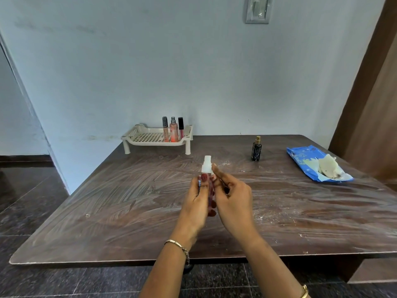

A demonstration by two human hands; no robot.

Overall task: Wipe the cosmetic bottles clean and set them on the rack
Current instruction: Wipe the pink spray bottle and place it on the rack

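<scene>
Mid-task at frame centre: left hand point(198, 197) fingers wrapped around a white-capped spray bottle point(207, 168), right hand point(233, 195) fingers pinching beside its cap, three bottles point(173, 130) already on the rack point(137, 137) upper centre, dark bottle point(256, 149) waiting right on the tabletop point(129, 201).

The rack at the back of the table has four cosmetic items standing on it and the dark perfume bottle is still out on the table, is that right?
Not quite: the head view shows three items standing on the rack, not four. The dark perfume bottle is indeed still out on the table.
</scene>
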